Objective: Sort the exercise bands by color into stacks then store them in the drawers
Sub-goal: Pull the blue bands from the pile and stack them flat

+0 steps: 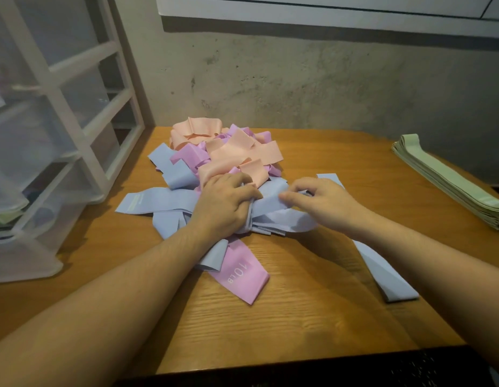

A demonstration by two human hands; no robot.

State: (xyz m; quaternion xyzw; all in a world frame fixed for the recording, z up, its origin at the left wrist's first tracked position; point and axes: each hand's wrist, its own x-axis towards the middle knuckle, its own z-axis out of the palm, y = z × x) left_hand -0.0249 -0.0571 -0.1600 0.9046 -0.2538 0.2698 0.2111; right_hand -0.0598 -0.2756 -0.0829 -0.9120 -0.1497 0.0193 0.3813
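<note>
Rough grey plaster wall backs a varnished wooden table [312, 303], with a white-framed translucent plastic drawer unit [55, 141] standing at its left edge, just beside the mess of bands. From the head view, a loose mixed heap of flat elastic exercise bands [228, 163] lies in the middle of the table: peach ones at the back, lilac-pink ones threaded through them, pale blue ones at the front. A neat stack of pale green bands [449, 185] sits well apart at the far right edge, so one colour looks sorted. The left hand [226, 205] is curled over a bunch of pale blue bands [273, 216], gripping them at their gathered middle. The right hand [323, 199] pinches the top blue layer between thumb and bent fingers, touching the same bunch. A single pink band printed "10 LB" [242, 275] pokes out from under the blue ones toward the near edge, and one long blue band [382, 269] lies partly under the right forearm.

Risk, as I judge it: lifting the blue bunch could drag that pink band along, since it is trapped beneath, and spoil the stack. The forearm could also sweep the stray blue band off the table
</note>
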